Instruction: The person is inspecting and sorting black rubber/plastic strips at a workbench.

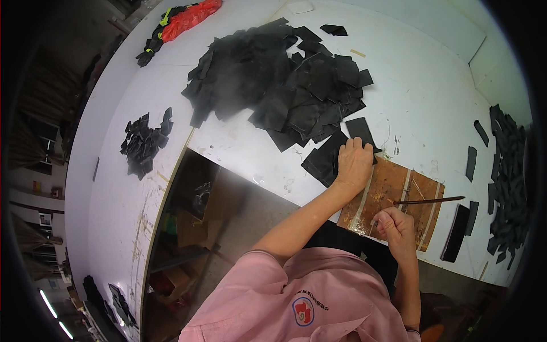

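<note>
My left hand (355, 166) is closed over the edge of a black fabric piece (323, 162) at the near side of a large heap of such pieces (285, 85). Another black piece (360, 132) lies just beyond its knuckles. A brown board (386, 188) with pale tape strips rests at the table's front edge, right of that hand. Over the board's near part, my right hand (397, 231) is closed in a pinch; whatever sits between its fingertips is too small to name. A thin dark stick (430, 200) crosses the board just beyond the right hand.
A black block (456, 233) and several dark strips (471, 163) lie right of the board, near a long pile of black strips (507, 176). Left are a small black heap (143, 143) and a red plastic bag (191, 21). Boxes (171, 282) stand under the white table (114, 211).
</note>
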`<state>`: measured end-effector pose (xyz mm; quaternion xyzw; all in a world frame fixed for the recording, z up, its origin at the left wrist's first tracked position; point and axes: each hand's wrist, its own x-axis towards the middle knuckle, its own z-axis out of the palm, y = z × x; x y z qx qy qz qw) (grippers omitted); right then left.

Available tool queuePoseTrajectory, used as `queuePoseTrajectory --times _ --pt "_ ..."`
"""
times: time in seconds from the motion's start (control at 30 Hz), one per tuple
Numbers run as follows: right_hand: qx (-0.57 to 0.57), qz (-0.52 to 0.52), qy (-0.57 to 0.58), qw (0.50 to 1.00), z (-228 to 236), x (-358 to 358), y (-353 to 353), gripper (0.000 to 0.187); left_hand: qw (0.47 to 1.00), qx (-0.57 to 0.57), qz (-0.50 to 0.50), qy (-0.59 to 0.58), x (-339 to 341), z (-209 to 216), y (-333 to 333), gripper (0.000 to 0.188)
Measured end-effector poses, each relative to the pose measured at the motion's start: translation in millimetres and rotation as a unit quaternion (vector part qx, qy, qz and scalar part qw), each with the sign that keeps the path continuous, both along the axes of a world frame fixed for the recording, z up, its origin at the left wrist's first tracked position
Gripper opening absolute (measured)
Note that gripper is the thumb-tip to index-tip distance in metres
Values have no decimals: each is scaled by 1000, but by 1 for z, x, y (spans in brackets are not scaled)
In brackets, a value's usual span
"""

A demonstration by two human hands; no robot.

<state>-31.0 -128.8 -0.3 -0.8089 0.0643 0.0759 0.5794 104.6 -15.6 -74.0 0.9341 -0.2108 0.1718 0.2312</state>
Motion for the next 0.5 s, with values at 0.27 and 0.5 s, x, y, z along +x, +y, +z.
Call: queuePoseTrajectory --times 0.27,0.5 --pt "-59 0 -9 998 -13 5 6 27 990 -134 -37 -1 -15 19 26 18" --pt "-185 -6 -94 978 -27 0 7 17 970 -200 120 -70 -14 19 94 20"
